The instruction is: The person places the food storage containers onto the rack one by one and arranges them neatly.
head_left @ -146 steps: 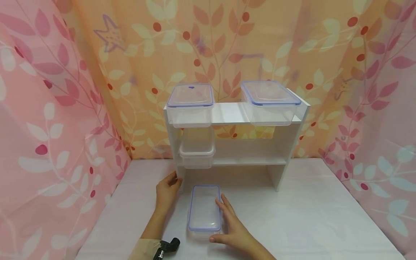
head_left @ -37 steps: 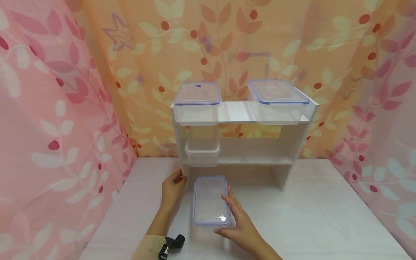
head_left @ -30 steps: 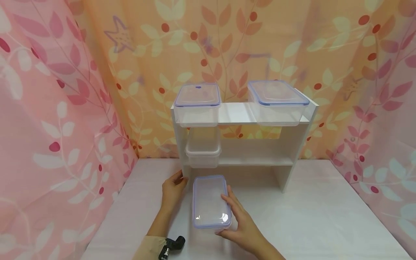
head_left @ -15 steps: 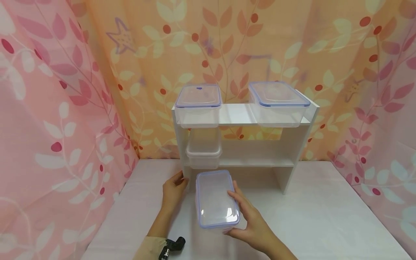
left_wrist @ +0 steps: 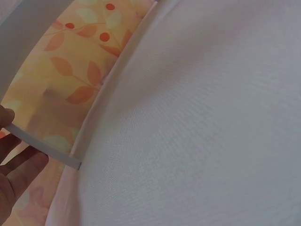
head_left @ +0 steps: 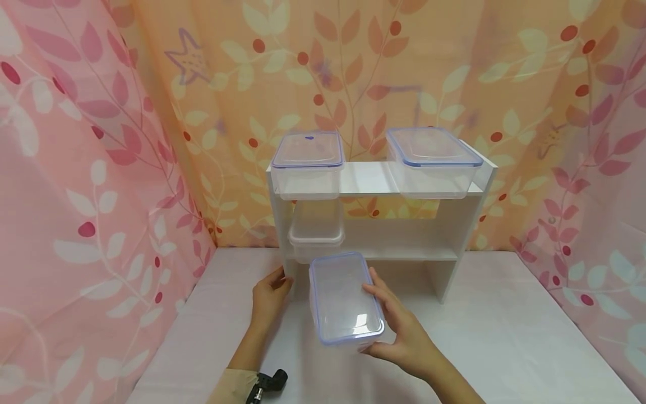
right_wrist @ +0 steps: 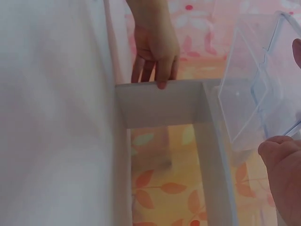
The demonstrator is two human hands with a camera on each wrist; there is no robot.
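My right hand (head_left: 406,331) grips a clear plastic food container (head_left: 345,300) with a blue-rimmed lid by its right side. The container is raised off the table and tilted, in front of the white shelf unit (head_left: 404,238). At the unit's left side panel (right_wrist: 162,101), my left hand (head_left: 270,297) pinches the lower front edge. Its thumb lies on one side of the panel and its fingers on the other, as the left wrist view shows. In the right wrist view the container (right_wrist: 244,84) appears beside the panel, with my right thumb (right_wrist: 284,160) at its edge.
Two larger blue-lidded containers stand on the top shelf, one left (head_left: 308,168) and one right (head_left: 436,168). A white-lidded container (head_left: 317,233) sits at the left of the middle shelf. White cloth covers the table (head_left: 504,348); patterned curtains (head_left: 227,185) enclose it.
My right hand has lifted the container from the table, moving it up and to the right while tilting it. My left hand stays on the side panel.
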